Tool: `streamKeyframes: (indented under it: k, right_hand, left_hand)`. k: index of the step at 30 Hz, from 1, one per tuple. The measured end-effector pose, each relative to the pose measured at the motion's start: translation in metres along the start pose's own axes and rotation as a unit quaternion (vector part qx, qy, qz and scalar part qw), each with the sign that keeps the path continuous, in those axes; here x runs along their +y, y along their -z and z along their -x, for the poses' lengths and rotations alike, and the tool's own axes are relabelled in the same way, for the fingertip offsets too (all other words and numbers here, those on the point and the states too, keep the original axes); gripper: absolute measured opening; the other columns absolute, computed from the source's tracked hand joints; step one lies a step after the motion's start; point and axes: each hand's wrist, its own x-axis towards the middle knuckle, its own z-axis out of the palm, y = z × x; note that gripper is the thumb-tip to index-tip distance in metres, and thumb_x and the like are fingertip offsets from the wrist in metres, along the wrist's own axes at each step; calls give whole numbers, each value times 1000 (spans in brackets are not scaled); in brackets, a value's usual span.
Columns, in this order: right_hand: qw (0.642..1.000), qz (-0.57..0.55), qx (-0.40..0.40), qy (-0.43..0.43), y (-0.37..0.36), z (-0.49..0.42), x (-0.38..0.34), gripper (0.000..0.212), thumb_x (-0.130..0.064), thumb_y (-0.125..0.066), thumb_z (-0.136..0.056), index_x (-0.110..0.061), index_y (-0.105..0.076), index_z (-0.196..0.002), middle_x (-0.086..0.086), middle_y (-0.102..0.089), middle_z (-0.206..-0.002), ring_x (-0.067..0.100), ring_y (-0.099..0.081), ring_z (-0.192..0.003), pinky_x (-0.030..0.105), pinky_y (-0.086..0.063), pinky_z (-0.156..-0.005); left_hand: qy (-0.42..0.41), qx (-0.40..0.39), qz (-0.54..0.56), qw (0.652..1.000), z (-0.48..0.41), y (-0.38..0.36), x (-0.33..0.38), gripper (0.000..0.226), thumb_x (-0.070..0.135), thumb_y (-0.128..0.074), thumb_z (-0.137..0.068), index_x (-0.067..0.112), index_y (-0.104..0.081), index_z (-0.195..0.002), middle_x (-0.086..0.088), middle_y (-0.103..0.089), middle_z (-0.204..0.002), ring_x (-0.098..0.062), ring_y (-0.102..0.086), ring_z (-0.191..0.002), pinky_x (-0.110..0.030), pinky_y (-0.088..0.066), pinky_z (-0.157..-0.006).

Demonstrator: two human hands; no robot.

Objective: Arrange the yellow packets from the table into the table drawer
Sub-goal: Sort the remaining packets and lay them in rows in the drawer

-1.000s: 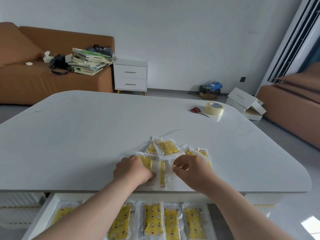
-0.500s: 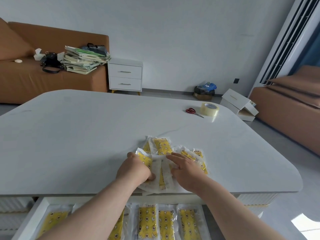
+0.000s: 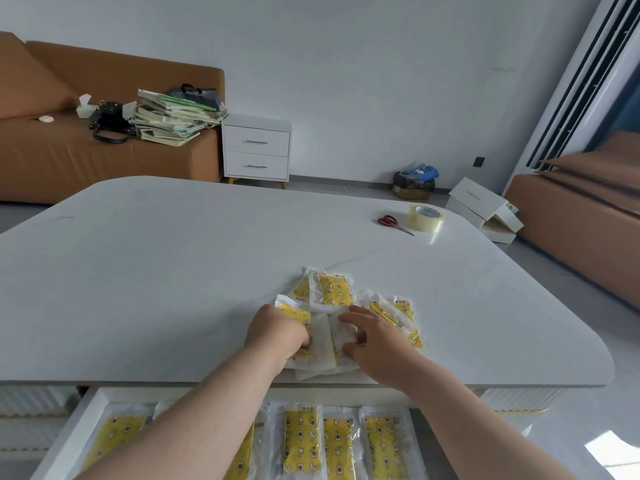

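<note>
The right hand (image 3: 377, 341) now reaches further over the packets (image 3: 334, 289) on the bench (image 3: 173, 271), pinching 1. The left hand (image 3: 277, 336) grips another; its fingertips are hidden. Arms cover part of the drawer (image 3: 69, 434).

Ref = packet pile (image 3: 334, 296) on table (image 3: 156, 271). Left of pile & straight behind it, wide bare top is lying open for a hand to pass. Behind-right of pile, well apart, scissors (image 3: 393, 223) & tape roll (image 3: 425, 218) are sitting side by side. Near side of pile: left hand (image 3: 277, 336) & right hand (image 3: 377, 344) are covering it. Below pile, drawer (image 3: 74, 434) is standing open, both forearms crossing over its packet row (image 3: 300, 441).
</note>
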Motion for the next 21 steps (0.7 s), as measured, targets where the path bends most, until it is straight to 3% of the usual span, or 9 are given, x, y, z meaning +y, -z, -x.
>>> streamKeyframes:
  k: [3, 7, 12, 14, 17, 21]
  right_hand:
    - [1000, -6, 0, 4, 1, 1, 1, 52, -19, -60, -90, -32, -48, -139, -15, -28, -156, 15, -48, -127, 26, -38, -104]
    - [1000, -24, 8, 3, 3, 2, 2, 46, -20, -56, -92, -32, -51, -137, -16, -30, -154, 11, -52, -119, 21, -39, -96]
    - [1000, 9, 11, 22, 5, 3, 0, 45, -13, -45, -96, -28, -51, -138, -11, -35, -154, 14, -38, -137, 24, -31, -110]
    - [1000, 15, 12, 23, 5, 3, 0, 47, -10, -41, -96, -27, -50, -138, -12, -37, -152, 14, -37, -137, 24, -30, -110]
    - [999, 31, 14, 28, 5, 4, -1, 48, -10, -41, -95, -27, -49, -139, -13, -39, -151, 14, -41, -134, 23, -33, -106]
    - [999, 34, 12, 28, 5, 4, 0, 45, -13, -43, -95, -25, -50, -139, -11, -42, -147, 15, -47, -128, 23, -37, -102]
  left_hand:
    - [17, -3, 26, 1000, 0, 0, 0, 28, -1, -76, -66, 7, -59, -87, -10, -65, -85, -25, -64, -79, -25, -47, -63]
    - [33, -13, 52, 998, 0, 5, 1, 28, -4, -75, -67, 3, -61, -90, -13, -65, -86, -28, -64, -79, -26, -48, -63]
    - [54, -19, 55, 997, -2, 21, -4, 29, -3, -78, -69, 1, -62, -93, -15, -66, -89, -26, -61, -75, -26, -45, -58]
    - [61, -30, 66, 995, -3, 29, -8, 29, -4, -79, -66, -1, -66, -91, -18, -69, -88, -29, -66, -79, -35, -56, -71]
    - [67, -44, 85, 993, -1, 43, -10, 24, -7, -78, -65, -2, -69, -87, -21, -72, -84, -33, -70, -80, -47, -57, -82]
    - [84, -70, 136, 985, 6, 64, -15, 14, -13, -69, -77, -4, -64, -88, -22, -69, -80, -32, -67, -68, -37, -56, -56]
